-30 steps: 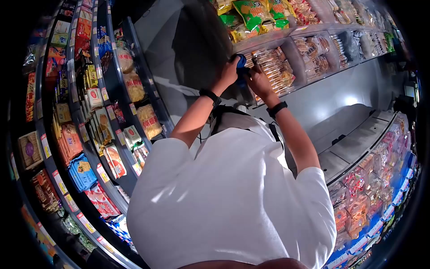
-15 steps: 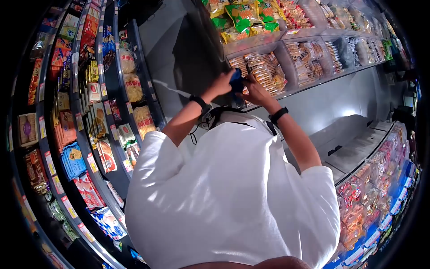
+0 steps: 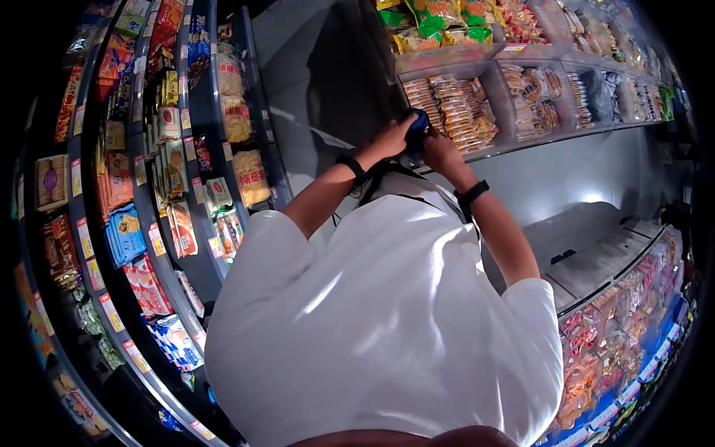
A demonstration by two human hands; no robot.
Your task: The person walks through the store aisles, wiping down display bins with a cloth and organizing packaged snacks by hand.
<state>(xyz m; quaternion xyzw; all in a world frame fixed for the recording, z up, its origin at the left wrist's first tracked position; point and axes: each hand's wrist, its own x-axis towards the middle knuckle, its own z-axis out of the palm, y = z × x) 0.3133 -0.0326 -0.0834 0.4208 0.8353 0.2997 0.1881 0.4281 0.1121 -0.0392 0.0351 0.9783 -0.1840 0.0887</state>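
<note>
Head camera view: a dark grey, multi-tier shelf rack (image 3: 206, 287) of packaged snacks stands on the left side. A clear plastic bin display (image 3: 447, 65) stands at the upper right. A person's white short-sleeved shirt (image 3: 387, 313) fills the centre. One bin near the hands contains upright rows of orange-and-tan wrapped packets (image 3: 456, 108). The left grip (image 3: 391, 141), a bare hand, is clamped on the left side of a compact, dark-blue, rounded item (image 3: 418, 127). The right grip (image 3: 445, 155) meets the item's right side, fingers bent; its closure cannot be determined. Item location: between both hands, just before the packets. Surface: brighter blue at top, near-black below; material indeterminate. Each wrist carries a black band (image 3: 474, 192).
</note>
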